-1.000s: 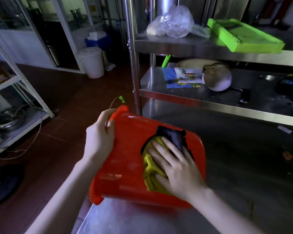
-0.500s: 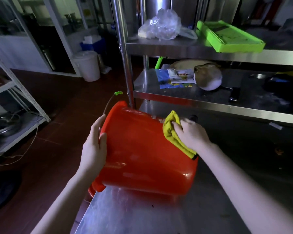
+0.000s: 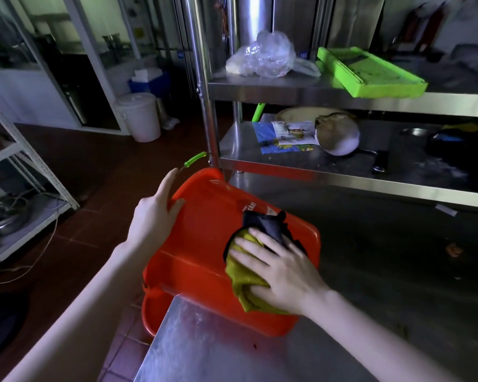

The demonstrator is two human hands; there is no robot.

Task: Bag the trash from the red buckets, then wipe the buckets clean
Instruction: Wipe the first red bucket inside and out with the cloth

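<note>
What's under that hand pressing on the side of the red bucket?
Under the right hand lies a yellow cloth with a dark part, pressed flat on the red bucket. The bucket wall beneath is covered.

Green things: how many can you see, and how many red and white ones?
Green: 3 - tray, bucket handle grip, stick
Red: 1 - bucket
White: 1 - lidded bucket on the floor
Total: 5
</note>
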